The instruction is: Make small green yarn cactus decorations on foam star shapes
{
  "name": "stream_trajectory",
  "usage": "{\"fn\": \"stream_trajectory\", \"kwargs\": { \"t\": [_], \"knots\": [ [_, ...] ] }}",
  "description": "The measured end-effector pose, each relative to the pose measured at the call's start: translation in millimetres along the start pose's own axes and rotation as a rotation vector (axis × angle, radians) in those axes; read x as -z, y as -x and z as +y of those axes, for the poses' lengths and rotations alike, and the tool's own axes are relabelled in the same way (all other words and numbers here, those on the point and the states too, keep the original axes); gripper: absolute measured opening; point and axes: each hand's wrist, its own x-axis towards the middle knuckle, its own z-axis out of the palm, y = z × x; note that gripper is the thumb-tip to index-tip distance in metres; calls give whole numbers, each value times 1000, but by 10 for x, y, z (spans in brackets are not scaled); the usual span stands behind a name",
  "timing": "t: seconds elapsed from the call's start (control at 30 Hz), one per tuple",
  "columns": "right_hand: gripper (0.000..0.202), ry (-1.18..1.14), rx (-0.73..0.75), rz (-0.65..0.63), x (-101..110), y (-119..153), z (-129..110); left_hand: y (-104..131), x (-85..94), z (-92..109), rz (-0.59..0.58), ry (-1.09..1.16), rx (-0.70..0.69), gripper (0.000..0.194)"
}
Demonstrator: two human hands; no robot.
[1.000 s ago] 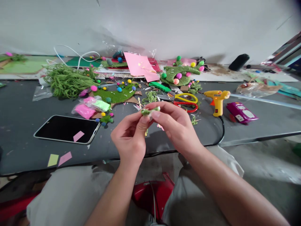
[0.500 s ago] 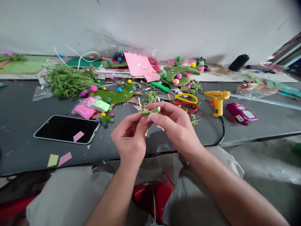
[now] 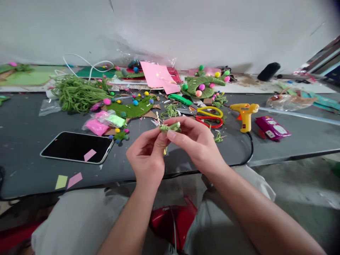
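Observation:
Between my two hands is a small green yarn-wrapped piece point(image 3: 171, 127) with a white tip at its right end. My left hand point(image 3: 148, 152) pinches its left end between thumb and fingers. My right hand point(image 3: 195, 141) grips its right part, the thumb pressed against the near side. Fingers hide the underside of the piece. Just beyond the hands lie scissors point(image 3: 209, 117) with one yellow and one red handle, loose green yarn scraps point(image 3: 170, 111) and a green-handled cutter point(image 3: 180, 99).
A yellow glue gun point(image 3: 245, 115) stands right, beside a purple power adapter point(image 3: 272, 128). At left are a phone point(image 3: 77, 145), bags of pink and green material point(image 3: 97, 126) and a green yarn bundle point(image 3: 79, 94). Green shapes with pompoms point(image 3: 203, 86) and pink paper point(image 3: 158, 76) lie behind.
The piece has turned slightly in my fingers, and my right thumb has shifted a little to the left along it. The whole view has moved slightly; both hands keep their hold.

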Motion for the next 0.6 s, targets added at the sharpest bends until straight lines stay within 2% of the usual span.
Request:
{"fn": "stream_trajectory", "kwargs": {
  "t": [0.33, 0.5, 0.6],
  "knots": [
    [17, -61, -13, -13, 7, -20, -3, 5, -5, -3, -2, -30, 39, 11],
    [20, -2, 9, 0, 5, -23, 12, -2, 0, -11, -11, 13, 15, 10],
    [20, -42, -4, 3, -1, -28, 12, -3, -1, -12, -17, 23, 23, 10]
  ]
}}
